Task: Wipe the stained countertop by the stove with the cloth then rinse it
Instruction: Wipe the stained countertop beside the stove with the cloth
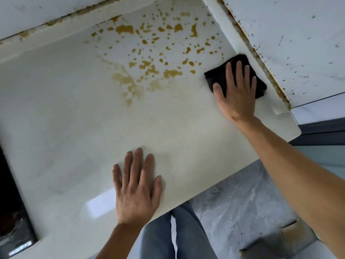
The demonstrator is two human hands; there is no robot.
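Note:
A cream countertop [78, 113] fills most of the view. Brownish-yellow stains [155, 53] are spattered across its far middle, with a smeared patch toward the left of them. A black cloth [217, 78] lies on the counter at the far right, against the raised back edge. My right hand [237, 90] lies flat on top of the cloth with fingers spread, pressing it down. My left hand [137, 186] rests flat on the bare counter near the front edge, fingers apart, holding nothing.
The black glass edge of the stove [13, 212] sits at the far left. White tiled walls [291, 40] with dark specks rise behind the counter, with dirty seams along the joint. Grey marbled floor [240, 199] and my jeans show below the counter's edge.

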